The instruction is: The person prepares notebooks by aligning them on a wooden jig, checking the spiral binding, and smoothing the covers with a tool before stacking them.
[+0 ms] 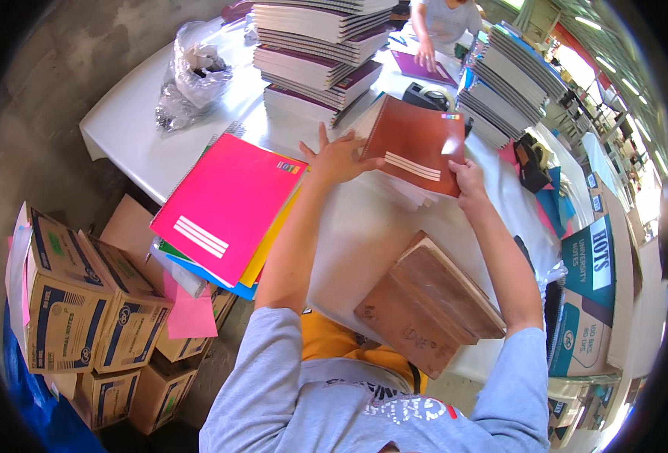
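A brown-covered spiral notebook (413,140) is held up over the white table, its pages showing beneath the cover. My right hand (470,181) grips its lower right corner, thumb on the cover. At the notebook's left edge, my left hand (337,158) has its fingers spread, one digit reaching onto the cover. Left of that hand, a pink notebook (232,200) lies on top of a fanned stack with yellow, blue and green covers below. A worn brown wooden block (424,302), with handwriting on it, rests near my lap between my forearms.
Tall notebook stacks stand at the far middle (311,68) and far right (504,83). Tape dispensers (532,162) sit on the right. A plastic bag (192,79) lies far left. Cardboard boxes (69,317) are piled lower left. Across the table, another person's hand (425,57) touches a purple notebook.
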Action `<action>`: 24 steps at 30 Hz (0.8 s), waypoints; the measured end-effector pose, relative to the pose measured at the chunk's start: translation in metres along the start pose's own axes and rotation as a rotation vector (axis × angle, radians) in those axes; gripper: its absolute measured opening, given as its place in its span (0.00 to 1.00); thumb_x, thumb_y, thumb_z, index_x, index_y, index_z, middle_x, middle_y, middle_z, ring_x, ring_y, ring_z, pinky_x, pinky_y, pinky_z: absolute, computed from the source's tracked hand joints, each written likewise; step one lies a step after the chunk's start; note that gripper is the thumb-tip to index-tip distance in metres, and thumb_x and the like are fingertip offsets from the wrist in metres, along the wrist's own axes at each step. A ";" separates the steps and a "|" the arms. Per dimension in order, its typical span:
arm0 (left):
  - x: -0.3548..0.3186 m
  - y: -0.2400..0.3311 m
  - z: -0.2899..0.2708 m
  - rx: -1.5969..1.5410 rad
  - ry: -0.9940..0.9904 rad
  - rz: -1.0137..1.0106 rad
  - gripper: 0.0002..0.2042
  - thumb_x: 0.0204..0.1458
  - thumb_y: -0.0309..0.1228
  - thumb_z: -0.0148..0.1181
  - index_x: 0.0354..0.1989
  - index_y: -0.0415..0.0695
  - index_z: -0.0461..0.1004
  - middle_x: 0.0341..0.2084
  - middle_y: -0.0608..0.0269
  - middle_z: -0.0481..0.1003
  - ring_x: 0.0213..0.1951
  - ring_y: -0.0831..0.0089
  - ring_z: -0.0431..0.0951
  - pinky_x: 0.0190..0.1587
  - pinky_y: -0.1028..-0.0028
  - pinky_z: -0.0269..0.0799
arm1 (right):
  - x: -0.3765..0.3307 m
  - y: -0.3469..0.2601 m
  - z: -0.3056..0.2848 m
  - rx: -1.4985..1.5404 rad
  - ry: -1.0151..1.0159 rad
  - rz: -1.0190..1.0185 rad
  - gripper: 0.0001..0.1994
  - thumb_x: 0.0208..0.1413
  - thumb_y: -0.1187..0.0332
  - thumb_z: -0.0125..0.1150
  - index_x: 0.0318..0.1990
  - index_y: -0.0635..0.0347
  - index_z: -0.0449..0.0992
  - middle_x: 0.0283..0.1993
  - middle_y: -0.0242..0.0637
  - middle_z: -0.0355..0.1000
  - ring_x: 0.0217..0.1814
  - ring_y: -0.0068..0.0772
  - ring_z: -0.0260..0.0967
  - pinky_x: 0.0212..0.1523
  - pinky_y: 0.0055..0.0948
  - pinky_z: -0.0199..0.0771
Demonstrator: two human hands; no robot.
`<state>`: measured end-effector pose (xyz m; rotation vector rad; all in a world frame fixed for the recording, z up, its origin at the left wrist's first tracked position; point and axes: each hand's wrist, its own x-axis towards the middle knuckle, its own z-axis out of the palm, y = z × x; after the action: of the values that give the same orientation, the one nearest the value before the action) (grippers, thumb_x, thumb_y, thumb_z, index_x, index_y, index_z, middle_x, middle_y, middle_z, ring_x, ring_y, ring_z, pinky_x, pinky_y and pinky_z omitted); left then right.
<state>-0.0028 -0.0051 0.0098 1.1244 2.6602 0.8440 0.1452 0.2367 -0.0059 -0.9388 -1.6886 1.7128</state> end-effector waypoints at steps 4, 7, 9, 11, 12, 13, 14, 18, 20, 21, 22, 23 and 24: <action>-0.001 0.003 0.001 -0.036 -0.007 -0.007 0.36 0.35 0.65 0.56 0.54 0.61 0.69 0.64 0.63 0.53 0.66 0.43 0.31 0.53 0.28 0.19 | 0.001 -0.006 -0.001 -0.157 -0.002 -0.147 0.16 0.51 0.75 0.55 0.48 0.70 0.67 0.40 0.42 0.72 0.36 0.29 0.72 0.37 0.27 0.73; -0.003 0.000 -0.001 -0.037 -0.005 -0.023 0.36 0.35 0.65 0.57 0.54 0.61 0.69 0.64 0.64 0.53 0.66 0.45 0.31 0.53 0.28 0.19 | -0.011 -0.010 0.015 -0.282 -0.016 -0.233 0.17 0.52 0.75 0.53 0.50 0.70 0.64 0.44 0.44 0.71 0.41 0.35 0.71 0.41 0.31 0.72; -0.003 0.005 0.001 -0.072 -0.018 -0.014 0.36 0.34 0.65 0.57 0.54 0.61 0.69 0.63 0.65 0.53 0.66 0.45 0.33 0.53 0.28 0.20 | -0.041 -0.031 0.023 -0.569 0.012 -0.386 0.18 0.52 0.75 0.47 0.51 0.69 0.61 0.48 0.50 0.69 0.49 0.45 0.69 0.48 0.37 0.69; -0.004 0.009 0.002 -0.052 -0.017 -0.012 0.36 0.34 0.65 0.58 0.54 0.61 0.69 0.63 0.65 0.54 0.66 0.45 0.34 0.53 0.28 0.21 | -0.036 -0.023 0.032 -0.866 0.026 -0.485 0.18 0.52 0.74 0.46 0.51 0.68 0.60 0.48 0.51 0.68 0.50 0.49 0.67 0.50 0.40 0.67; -0.001 0.011 0.002 -0.031 -0.010 -0.003 0.36 0.34 0.65 0.58 0.54 0.61 0.69 0.63 0.65 0.54 0.66 0.44 0.34 0.53 0.27 0.21 | -0.036 -0.024 0.034 -1.165 0.042 -0.581 0.18 0.51 0.73 0.44 0.51 0.67 0.60 0.48 0.53 0.67 0.51 0.53 0.66 0.51 0.43 0.66; -0.001 0.009 0.004 -0.029 0.006 0.008 0.37 0.33 0.65 0.58 0.54 0.61 0.69 0.63 0.64 0.54 0.66 0.44 0.36 0.53 0.27 0.22 | -0.037 -0.021 0.039 -1.149 0.064 -0.591 0.18 0.50 0.72 0.43 0.51 0.66 0.60 0.50 0.54 0.65 0.52 0.56 0.64 0.52 0.46 0.64; -0.003 0.005 0.002 -0.023 -0.004 0.026 0.37 0.33 0.65 0.58 0.54 0.61 0.69 0.63 0.64 0.54 0.66 0.44 0.36 0.53 0.27 0.22 | -0.043 -0.020 0.052 -1.125 0.077 -0.605 0.18 0.50 0.71 0.43 0.50 0.65 0.59 0.51 0.56 0.63 0.53 0.59 0.62 0.53 0.50 0.62; -0.005 0.003 -0.002 -0.027 0.001 -0.003 0.37 0.34 0.64 0.59 0.55 0.61 0.67 0.63 0.62 0.55 0.66 0.43 0.36 0.52 0.27 0.22 | -0.065 -0.043 0.069 -1.154 0.074 -0.491 0.19 0.50 0.72 0.44 0.51 0.64 0.59 0.54 0.55 0.60 0.56 0.60 0.59 0.53 0.56 0.59; -0.005 0.006 0.000 -0.016 0.008 0.004 0.37 0.34 0.63 0.59 0.55 0.61 0.67 0.62 0.62 0.55 0.66 0.43 0.35 0.52 0.27 0.22 | -0.067 -0.049 0.065 -0.971 -0.018 -0.388 0.19 0.49 0.73 0.45 0.51 0.65 0.59 0.54 0.52 0.61 0.58 0.59 0.56 0.54 0.57 0.58; -0.005 0.007 0.001 -0.011 0.010 0.007 0.37 0.34 0.63 0.59 0.56 0.61 0.67 0.62 0.62 0.55 0.66 0.43 0.35 0.52 0.27 0.22 | -0.066 -0.048 0.062 -0.968 -0.003 -0.373 0.20 0.48 0.75 0.46 0.51 0.64 0.59 0.56 0.50 0.61 0.59 0.60 0.56 0.54 0.57 0.57; -0.004 0.007 0.002 -0.006 0.015 0.008 0.37 0.34 0.63 0.59 0.56 0.61 0.67 0.62 0.62 0.56 0.66 0.43 0.35 0.52 0.27 0.21 | -0.066 -0.050 0.060 -0.965 0.009 -0.373 0.20 0.48 0.75 0.46 0.51 0.64 0.59 0.56 0.50 0.61 0.59 0.60 0.56 0.54 0.57 0.57; -0.004 0.008 0.002 -0.002 0.011 0.015 0.37 0.34 0.63 0.59 0.56 0.61 0.67 0.62 0.62 0.56 0.66 0.43 0.35 0.52 0.27 0.21 | -0.066 -0.050 0.059 -1.009 0.041 -0.357 0.20 0.47 0.75 0.46 0.51 0.63 0.59 0.55 0.52 0.61 0.58 0.60 0.57 0.54 0.57 0.57; -0.004 0.008 0.002 0.008 0.005 0.012 0.38 0.34 0.63 0.60 0.56 0.61 0.66 0.62 0.62 0.55 0.66 0.43 0.34 0.52 0.27 0.21 | -0.066 -0.050 0.058 -1.053 0.070 -0.342 0.21 0.47 0.75 0.45 0.52 0.63 0.59 0.55 0.54 0.61 0.57 0.61 0.58 0.54 0.57 0.57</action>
<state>0.0059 -0.0021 0.0124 1.1427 2.6655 0.8401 0.1346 0.1521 0.0487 -0.9981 -2.5386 0.4832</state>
